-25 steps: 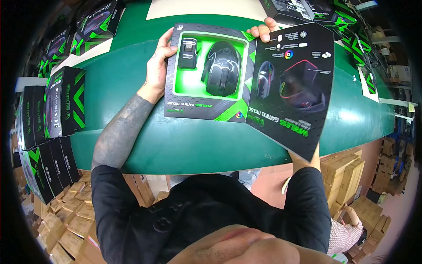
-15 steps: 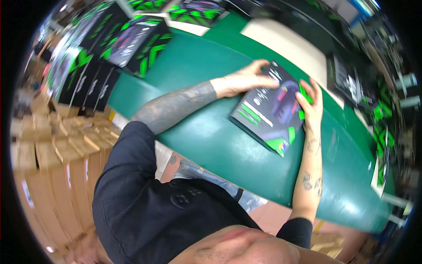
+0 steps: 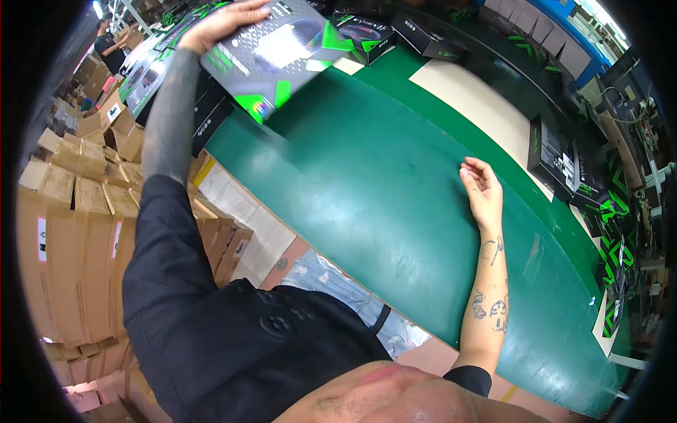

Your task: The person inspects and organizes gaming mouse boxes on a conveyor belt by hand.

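Leftward, left hand [image 3: 220, 27] holds box [image 3: 282, 58]; right hand [image 3: 484, 190] curled.

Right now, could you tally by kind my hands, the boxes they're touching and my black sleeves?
Hands: 2 (left hand, right hand)
Touched boxes: 1 (black-and-green box, at the left hand)
Black sleeves: 2 (left sleeve, right sleeve)
Total: 5

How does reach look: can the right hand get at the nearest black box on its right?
Probably yes: the right hand looks empty, and only green tabletop and a pale strip show between it and the black box.
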Demonstrator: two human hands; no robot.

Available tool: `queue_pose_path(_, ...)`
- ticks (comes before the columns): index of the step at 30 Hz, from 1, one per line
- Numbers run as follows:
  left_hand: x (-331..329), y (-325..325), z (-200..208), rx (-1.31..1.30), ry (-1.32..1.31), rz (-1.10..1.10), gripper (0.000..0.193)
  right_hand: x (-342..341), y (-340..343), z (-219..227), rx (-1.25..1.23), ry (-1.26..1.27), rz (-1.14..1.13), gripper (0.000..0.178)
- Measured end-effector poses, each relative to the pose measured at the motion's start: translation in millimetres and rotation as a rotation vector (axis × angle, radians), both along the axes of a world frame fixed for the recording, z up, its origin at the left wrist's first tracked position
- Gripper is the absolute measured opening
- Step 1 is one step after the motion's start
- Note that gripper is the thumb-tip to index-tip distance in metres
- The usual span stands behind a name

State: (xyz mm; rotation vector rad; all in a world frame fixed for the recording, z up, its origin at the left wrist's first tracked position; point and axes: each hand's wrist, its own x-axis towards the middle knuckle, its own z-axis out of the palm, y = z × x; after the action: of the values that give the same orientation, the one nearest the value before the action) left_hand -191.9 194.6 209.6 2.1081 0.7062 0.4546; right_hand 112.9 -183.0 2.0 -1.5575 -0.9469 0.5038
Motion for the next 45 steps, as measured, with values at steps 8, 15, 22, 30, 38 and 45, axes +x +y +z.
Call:
queue_pose_path(8, 20.1, -39.3, -85.6, 1.131, 0.633, 0.105, 0.08, -3.8, -9.9, 2.7, -0.061, -0.133, -0.068, 0.024)
queue_pose_path(15, 29.2, 1.3, -94.6, 1.003, 0.685, 0.427, 0.086, -9.4, -12.7, 10.4, -0.089, -0.28, -0.036, 0.023)
queue_pose_path(22, 46.0, 0.0, -85.6, 1.34, 0.41, 0.122, 0.077, -4.1, -19.1, 10.3, -0.071, -0.299, -0.066, 0.024)
queue_pose_path(30, 28.6, -17.6, -80.1, 1.342, 0.691, 0.059, 0.099, 62.6, -2.6, 17.7, -0.455, -1.121, -0.575, 0.055)
queue_pose_path(38, 64.2, -53.9, -69.6, 1.346, 0.401, -0.047, 0.083, 143.0, -25.8, 24.0, -1.083, -1.006, -0.812, 0.095)
queue_pose_path(45, 88.4, -103.0, -73.4, 1.202, 0.306, -0.351, 0.06, 172.7, -57.5, 59.1, -0.461, -0.657, -1.128, 0.07)
